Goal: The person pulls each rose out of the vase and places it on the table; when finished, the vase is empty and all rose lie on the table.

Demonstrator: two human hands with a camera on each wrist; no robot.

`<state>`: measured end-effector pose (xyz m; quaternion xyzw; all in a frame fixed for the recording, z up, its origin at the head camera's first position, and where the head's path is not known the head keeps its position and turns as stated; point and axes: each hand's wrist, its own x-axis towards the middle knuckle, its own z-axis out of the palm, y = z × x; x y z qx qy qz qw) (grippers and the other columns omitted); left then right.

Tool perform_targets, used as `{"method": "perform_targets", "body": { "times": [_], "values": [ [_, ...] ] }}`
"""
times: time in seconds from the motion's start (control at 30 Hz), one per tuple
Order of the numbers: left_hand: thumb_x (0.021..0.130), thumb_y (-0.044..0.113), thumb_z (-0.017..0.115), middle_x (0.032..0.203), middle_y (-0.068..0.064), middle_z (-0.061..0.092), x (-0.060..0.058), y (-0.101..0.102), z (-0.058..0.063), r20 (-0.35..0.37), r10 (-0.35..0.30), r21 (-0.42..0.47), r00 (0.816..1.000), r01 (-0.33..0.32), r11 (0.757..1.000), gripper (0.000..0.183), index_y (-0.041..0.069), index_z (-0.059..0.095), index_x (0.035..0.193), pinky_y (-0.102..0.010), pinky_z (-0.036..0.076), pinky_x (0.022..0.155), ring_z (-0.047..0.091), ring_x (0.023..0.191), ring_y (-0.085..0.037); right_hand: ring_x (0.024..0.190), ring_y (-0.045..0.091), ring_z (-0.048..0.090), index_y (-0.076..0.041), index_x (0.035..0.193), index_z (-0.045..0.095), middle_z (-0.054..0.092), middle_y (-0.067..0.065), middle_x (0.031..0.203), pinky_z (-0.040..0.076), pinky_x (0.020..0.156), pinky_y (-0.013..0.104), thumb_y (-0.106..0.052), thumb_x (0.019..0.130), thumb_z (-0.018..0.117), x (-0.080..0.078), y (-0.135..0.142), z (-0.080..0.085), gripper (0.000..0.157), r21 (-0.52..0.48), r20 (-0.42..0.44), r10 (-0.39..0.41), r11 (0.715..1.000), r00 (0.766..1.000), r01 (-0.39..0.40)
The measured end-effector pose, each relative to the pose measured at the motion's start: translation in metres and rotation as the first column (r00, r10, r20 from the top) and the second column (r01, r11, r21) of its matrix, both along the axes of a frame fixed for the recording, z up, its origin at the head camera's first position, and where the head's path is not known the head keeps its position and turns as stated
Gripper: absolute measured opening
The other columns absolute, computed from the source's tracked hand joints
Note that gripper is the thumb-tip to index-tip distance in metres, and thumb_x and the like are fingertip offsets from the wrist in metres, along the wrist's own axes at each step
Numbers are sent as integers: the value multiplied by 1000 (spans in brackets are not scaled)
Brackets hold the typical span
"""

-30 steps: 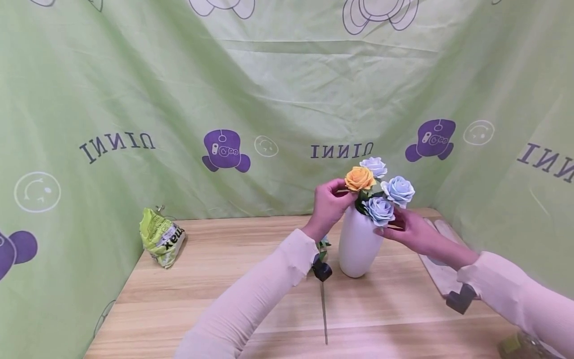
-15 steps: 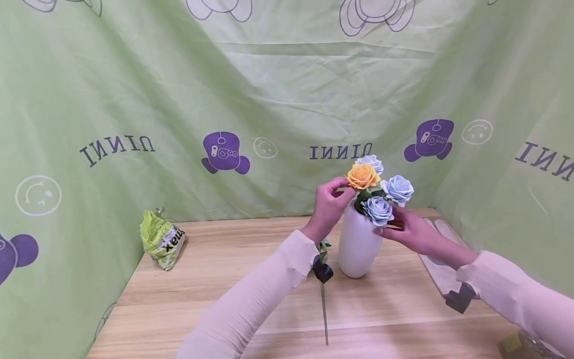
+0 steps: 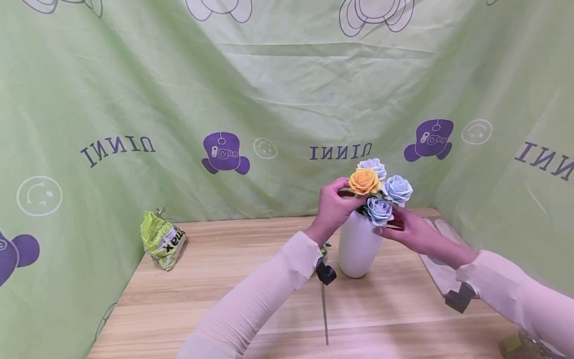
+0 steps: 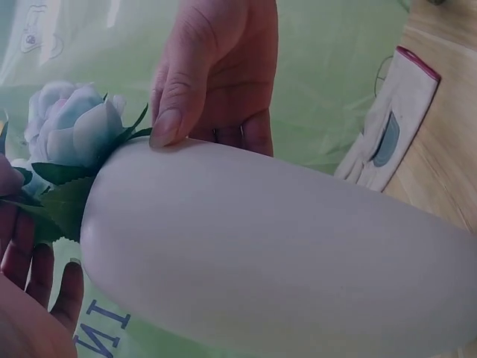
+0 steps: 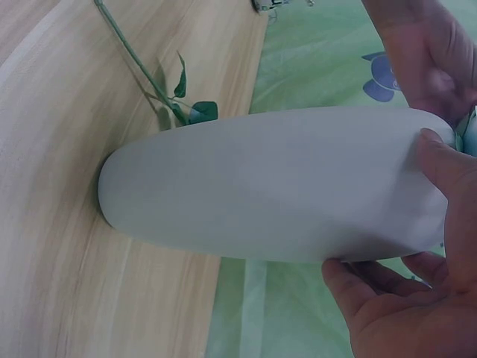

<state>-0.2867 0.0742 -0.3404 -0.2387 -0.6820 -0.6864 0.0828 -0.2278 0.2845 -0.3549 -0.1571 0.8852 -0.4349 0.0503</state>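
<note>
A tall white vase point(image 3: 358, 249) stands upright on the table with several blue roses point(image 3: 397, 190) in its mouth. My right hand point(image 3: 414, 232) holds the vase near its rim, thumb on one side and fingers on the other in the right wrist view. Over the rim's left side, my left hand point(image 3: 335, 205) pinches an orange rose point(image 3: 364, 181) just beneath its bloom. Its stem is hidden behind the hand and the other flowers. Green leaves point(image 4: 67, 201) stick out at the rim in the left wrist view.
Another flower stem point(image 3: 325, 314) lies left of the vase, its bloom hidden behind my left wrist. White work gloves point(image 3: 437, 271) lie to the right. A crumpled green bag point(image 3: 162, 240) sits at the left, and a clear container point(image 3: 522, 345) at the front right.
My left hand has shifted slightly right with the orange rose, which first tipped right and then sank lower over the vase mouth. The right hand stays on the vase.
</note>
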Motion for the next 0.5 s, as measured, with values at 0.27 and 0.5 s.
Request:
{"method": "perform_targets", "body": {
  "times": [0.27,0.5],
  "values": [
    [79,6,81,108,-16,73,4,-2,6,24,41,78,999,-43,996,28,-2,72,104,-18,58,75,63,86,-7,136,47,49,-4,157,25,45,25,152,56,101,47,-36,96,68,0,0,0,81,23,-14,-10,1000,1000,11],
    [79,3,79,98,-22,73,6,-1,15,-47,41,122,998,-35,992,24,-5,71,101,-17,58,73,63,80,-5,136,47,49,-5,156,26,46,24,152,56,100,45,-35,96,67,-1,1,-1,79,10,-6,7,1000,1000,-7]
  ]
}}
